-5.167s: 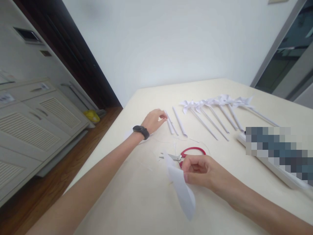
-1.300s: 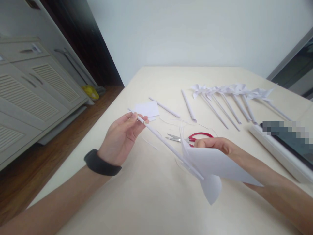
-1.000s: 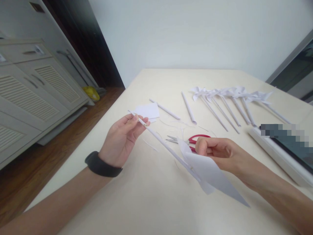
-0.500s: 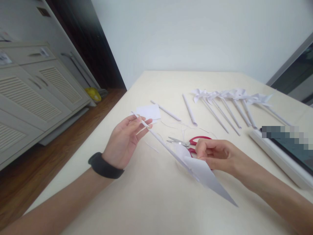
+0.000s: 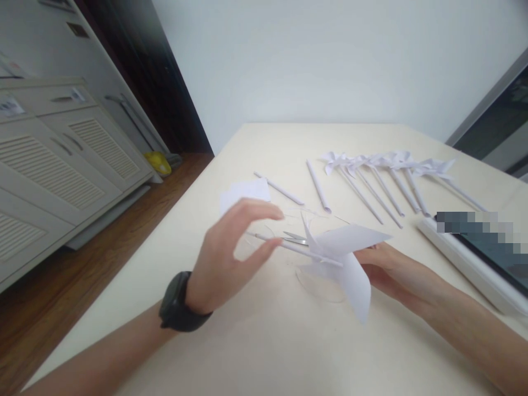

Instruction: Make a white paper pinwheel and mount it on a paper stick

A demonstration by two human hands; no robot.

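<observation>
A white paper pinwheel (image 5: 340,247) is held up at 4 o'clock (12 being the far wall) by the right hand (image 5: 390,269), with most of the fingers blocked by the blades. Its rolled-paper stick (image 5: 303,252) is pointed toward the left hand (image 5: 220,258) at 7-ish, which is curled in a loose C, thumb right by the stick; contact can't really be made out. A black wristband (image 5: 181,302) is worn there. Scissors (image 5: 296,238) are mostly covered by the pinwheel, just the steel blades showing. Paper sheets (image 5: 249,190) are laid near centre toward 9, two paper rolls (image 5: 318,187) and a pinwheel row (image 5: 367,160) toward 2-3.
</observation>
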